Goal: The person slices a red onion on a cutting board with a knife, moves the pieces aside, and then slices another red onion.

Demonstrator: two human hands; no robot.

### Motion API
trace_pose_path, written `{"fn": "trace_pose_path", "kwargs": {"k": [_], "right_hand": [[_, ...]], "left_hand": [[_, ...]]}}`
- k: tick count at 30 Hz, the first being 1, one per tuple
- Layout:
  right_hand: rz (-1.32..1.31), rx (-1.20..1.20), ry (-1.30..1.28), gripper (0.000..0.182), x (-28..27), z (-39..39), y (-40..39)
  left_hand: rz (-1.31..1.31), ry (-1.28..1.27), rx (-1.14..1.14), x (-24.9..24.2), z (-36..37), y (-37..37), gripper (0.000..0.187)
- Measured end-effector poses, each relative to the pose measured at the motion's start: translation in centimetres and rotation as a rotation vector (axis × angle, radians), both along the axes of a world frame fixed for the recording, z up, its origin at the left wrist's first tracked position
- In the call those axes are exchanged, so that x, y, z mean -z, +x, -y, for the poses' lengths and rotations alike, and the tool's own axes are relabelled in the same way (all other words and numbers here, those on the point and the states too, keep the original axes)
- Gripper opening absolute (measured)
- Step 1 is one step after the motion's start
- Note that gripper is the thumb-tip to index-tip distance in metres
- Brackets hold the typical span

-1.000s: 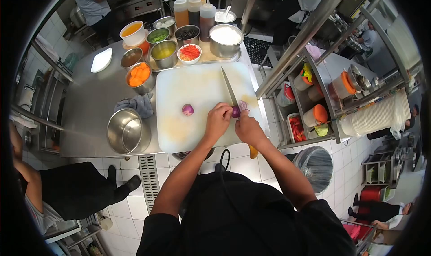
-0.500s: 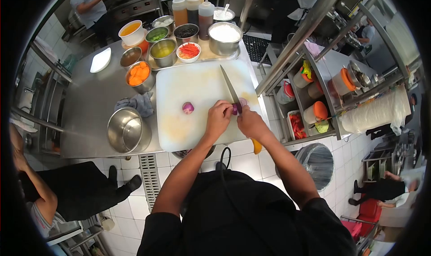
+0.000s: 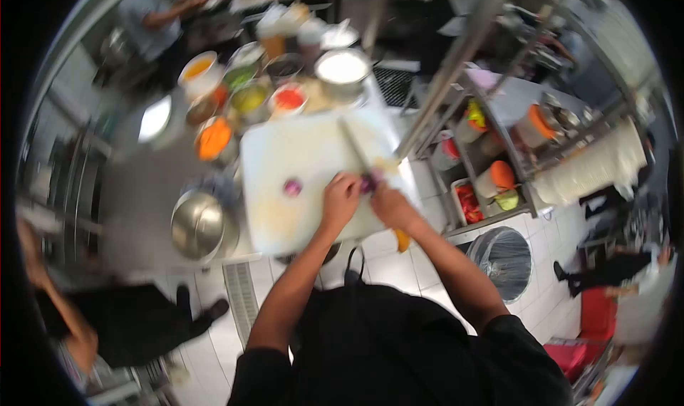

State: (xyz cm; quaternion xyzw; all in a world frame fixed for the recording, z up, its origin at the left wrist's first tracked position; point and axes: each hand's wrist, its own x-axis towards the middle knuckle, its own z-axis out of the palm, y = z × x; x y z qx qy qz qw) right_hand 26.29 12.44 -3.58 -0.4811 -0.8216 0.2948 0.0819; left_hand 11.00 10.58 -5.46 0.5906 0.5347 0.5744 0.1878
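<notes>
The purple onion piece (image 3: 368, 184) is small, dark and shiny, and it lies on the right part of the white cutting board (image 3: 271, 221), between the two hands. Its outline is not sharp (the whole view is blurred), and the fingers cover a part of it. The left hand (image 3: 343, 194) has its fingers bunched and pressed on this piece from the left side. The right hand (image 3: 392, 206) is closed around the knife (image 3: 353, 144), whose blade points away from the person over the board; whether the edge is inside the onion, one cannot tell. A second onion piece (image 3: 292, 186), purple and paler in the middle, rests apart at the left, with bare board around it. Left of the board, on the metal desk (image 3: 142, 214), stand a steel pot (image 3: 229, 229) and a grey cloth (image 3: 224, 186). Beyond the far edge, a bowl of red food (image 3: 288, 112) and a white-filled pot (image 3: 343, 91) stand close together, leaving little space there.
</notes>
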Motion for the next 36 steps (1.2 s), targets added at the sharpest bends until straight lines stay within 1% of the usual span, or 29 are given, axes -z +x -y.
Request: {"fn": "trace_pose_path", "kwargs": {"k": [2,3,5,6,7,9,11,12,15,16,19,21,22,23,24,26,28,29,30,31,32,33,35,36], "right_hand": [[-0.027,0.034,0.001,0.047,-1.7,-0.3,0.1],[-0.036,0.061,-0.016,0.043,-2.5,0.0,0.1],[-0.071,0.133,-0.08,0.037,-3.8,0.6,-0.2],[-0.162,0.167,0.002,0.034,-4.9,1.3,0.0],[-0.173,0.241,-0.137,0.032,-5.0,1.2,-0.3],[-0.153,0.261,-0.187,0.034,-7.9,2.1,0.2],[-0.217,0.344,-0.237,0.04,-5.8,1.5,-0.4],[-0.232,0.299,-0.204,0.046,-5.6,1.4,-0.1],[-0.243,0.293,-0.263,0.046,-4.9,0.9,0.1],[-0.234,0.307,-0.314,0.046,-6.5,1.3,0.5],[-0.25,0.306,-0.382,0.048,-9.1,2.0,1.3],[-0.22,0.279,-0.28,0.051,-5.8,0.5,0.6],[-0.198,0.253,-0.237,0.052,-5.2,0.6,0.2],[-0.191,0.223,-0.126,0.053,-4.1,1.0,0.3],[-0.186,0.195,-0.06,0.048,-3.7,1.2,0.2],[-0.152,0.108,0.048,0.039,-2.2,1.0,0.6],[-0.131,0.04,0.083,0.032,-1.7,0.9,0.6],[-0.122,0.112,0.009,0.036,-0.5,0.2,0.2],[-0.087,0.146,0.033,0.041,-0.7,0.2,0.3],[-0.1,0.15,-0.008,0.046,-1.0,-0.1,0.5],[-0.067,0.135,-0.042,0.05,-3.0,0.2,0.4],[-0.01,0.178,-0.226,0.059,-6.1,0.3,0.2],[-0.015,0.179,-0.29,0.066,-7.7,0.7,0.3],[0.001,0.188,-0.339,0.067,-8.7,1.0,0.1]], "left_hand": [[0.0,-0.019,0.04,0.6,-0.2,-0.2,0.006],[-0.027,0.062,0.033,-0.3,-0.1,0.1,0.007],[-0.113,-0.011,0.042,0.7,-0.5,-0.6,0.014],[-0.134,-0.04,0.064,0.7,-0.9,-0.9,0.016],[-0.067,-0.034,0.105,0.6,-1.0,-0.8,0.016],[-0.164,-0.033,0.192,-1.0,-1.0,-0.6,0.015],[-0.301,0.073,0.247,-0.1,-2.0,-1.3,0.014],[-0.364,0.118,0.26,-0.7,-2.4,-1.2,0.014],[-0.358,-0.077,0.383,-2.3,-2.7,-2.1,0.014],[-0.363,-0.067,0.387,-2.4,-3.1,-2.3,0.011],[-0.443,-0.205,0.324,-3.2,-3.2,-3.2,0.01],[-0.446,-0.268,0.205,-2.5,-3.2,-4.0,0.008],[-0.44,-0.309,0.137,-1.9,-2.7,-4.0,0.007],[-0.159,-0.436,0.127,-1.0,-2.4,-3.7,0.005],[0.129,-0.558,0.092,-0.4,-1.9,-3.1,0.006],[0.276,-0.541,0.125,1.0,-1.2,-2.3,0.012],[0.149,-0.467,0.031,-0.9,0.2,-0.6,0.022],[0.19,-0.477,-0.011,-0.4,0.2,-0.4,0.026],[0.092,-0.504,-0.111,-1.9,0.4,0.2,0.023],[0.236,-0.502,-0.108,-2.0,0.4,0.6,0.021],[0.224,-0.48,-0.145,-1.1,0.1,0.5,0.019],[0.242,-0.512,-0.135,-0.9,-0.1,0.4,0.017],[0.312,-0.551,-0.09,-3.9,1.2,1.0,0.018],[0.319,-0.544,-0.086,-3.5,1.3,0.8,0.018]]}}
